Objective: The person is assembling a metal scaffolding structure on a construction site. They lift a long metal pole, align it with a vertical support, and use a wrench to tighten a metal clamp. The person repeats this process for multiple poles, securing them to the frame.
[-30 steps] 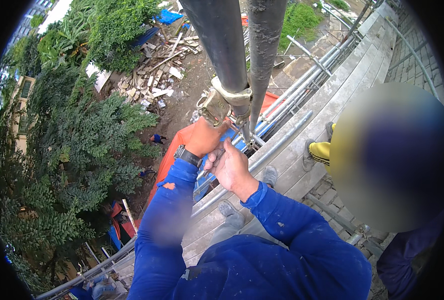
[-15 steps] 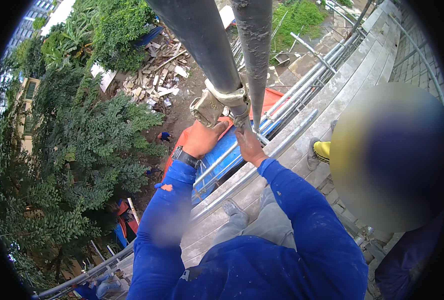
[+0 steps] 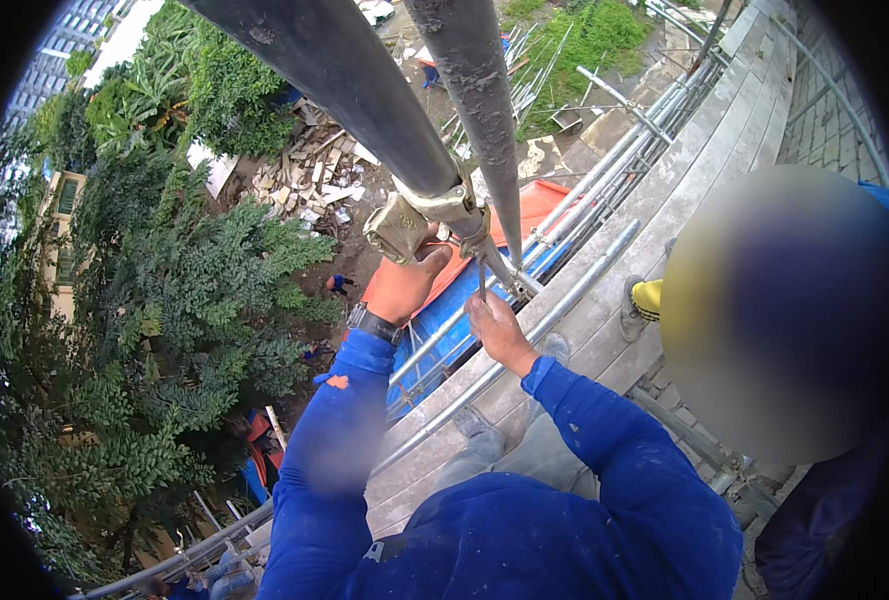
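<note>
A brass-coloured scaffold clamp [image 3: 452, 205] joins a thick dark pole [image 3: 350, 95] to a second grey pole [image 3: 477, 110] behind it. My left hand [image 3: 408, 287], with a dark watch on the wrist, reaches up to the clamp's loose-looking flap [image 3: 398, 228]. Its fingers curl behind the clamp and are partly hidden. Just below the clamp, my right hand [image 3: 503, 333] is closed round a thin dark metal rod [image 3: 482, 280] that points up at the clamp; its upper end is lost against the fittings.
Galvanised scaffold tubes [image 3: 565, 315] run diagonally past my feet along a plank walkway [image 3: 655, 240]. Another person [image 3: 780, 310] is close on my right, blurred. Far below are blue [image 3: 435, 340] and orange [image 3: 540, 210] sheeting, rubble [image 3: 315, 170] and trees [image 3: 185, 290].
My right hand has drawn down from the pole beneath the clamp, and the thin rod now shows in it. The poles and clamp sit further left in view; my left hand stays at the clamp.
</note>
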`<state>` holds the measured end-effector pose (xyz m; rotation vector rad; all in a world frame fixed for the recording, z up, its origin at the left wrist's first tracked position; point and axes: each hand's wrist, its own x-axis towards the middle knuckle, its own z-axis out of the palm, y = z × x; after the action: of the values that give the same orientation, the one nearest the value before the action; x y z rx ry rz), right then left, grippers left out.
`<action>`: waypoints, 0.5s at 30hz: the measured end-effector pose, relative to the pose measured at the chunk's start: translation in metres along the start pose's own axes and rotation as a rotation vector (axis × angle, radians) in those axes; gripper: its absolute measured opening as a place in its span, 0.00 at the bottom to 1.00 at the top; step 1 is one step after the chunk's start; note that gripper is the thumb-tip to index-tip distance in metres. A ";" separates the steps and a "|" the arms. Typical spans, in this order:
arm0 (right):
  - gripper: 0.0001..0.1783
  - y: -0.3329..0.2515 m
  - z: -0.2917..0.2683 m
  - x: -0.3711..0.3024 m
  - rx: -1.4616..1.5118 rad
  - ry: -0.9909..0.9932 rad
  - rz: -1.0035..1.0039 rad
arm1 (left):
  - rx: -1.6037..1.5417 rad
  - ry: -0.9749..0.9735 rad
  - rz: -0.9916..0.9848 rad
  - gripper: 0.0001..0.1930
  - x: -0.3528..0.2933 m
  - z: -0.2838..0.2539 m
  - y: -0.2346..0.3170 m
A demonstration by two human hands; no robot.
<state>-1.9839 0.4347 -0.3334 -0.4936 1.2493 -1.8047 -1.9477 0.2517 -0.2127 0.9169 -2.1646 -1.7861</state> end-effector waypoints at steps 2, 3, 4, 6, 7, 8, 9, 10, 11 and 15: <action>0.22 -0.021 0.031 -0.008 0.283 0.000 0.089 | 0.016 -0.052 -0.030 0.26 -0.003 0.000 0.008; 0.21 -0.022 0.039 -0.007 0.319 0.038 0.110 | 0.024 -0.075 -0.042 0.25 -0.004 -0.001 0.011; 0.21 -0.024 0.048 -0.008 0.392 0.054 0.136 | 0.041 -0.073 -0.033 0.25 -0.004 -0.001 0.010; 0.20 -0.033 0.065 -0.007 0.533 0.085 0.188 | 0.073 -0.067 -0.013 0.25 -0.003 -0.002 0.007; 0.20 -0.041 0.070 -0.007 0.553 0.069 0.220 | 0.102 -0.065 0.006 0.25 -0.002 -0.003 0.007; 0.20 -0.050 0.076 -0.006 0.617 0.084 0.251 | 0.131 -0.062 0.025 0.25 -0.001 -0.003 0.008; 0.20 -0.062 0.083 -0.007 0.681 0.100 0.284 | 0.160 -0.058 0.041 0.25 -0.001 -0.003 0.009; 0.20 -0.071 0.089 -0.008 0.745 0.115 0.323 | 0.181 -0.055 0.061 0.26 -0.002 -0.005 0.009; 0.20 -0.077 0.091 -0.007 0.813 0.099 0.364 | 0.203 -0.052 0.081 0.26 -0.003 -0.006 0.009; 0.21 -0.082 0.102 0.003 0.798 0.130 0.402 | 0.190 -0.092 0.065 0.27 -0.006 -0.005 0.027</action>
<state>-1.9467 0.3856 -0.2177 0.3075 0.5559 -1.8123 -1.9492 0.2528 -0.1849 0.8071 -2.4255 -1.6459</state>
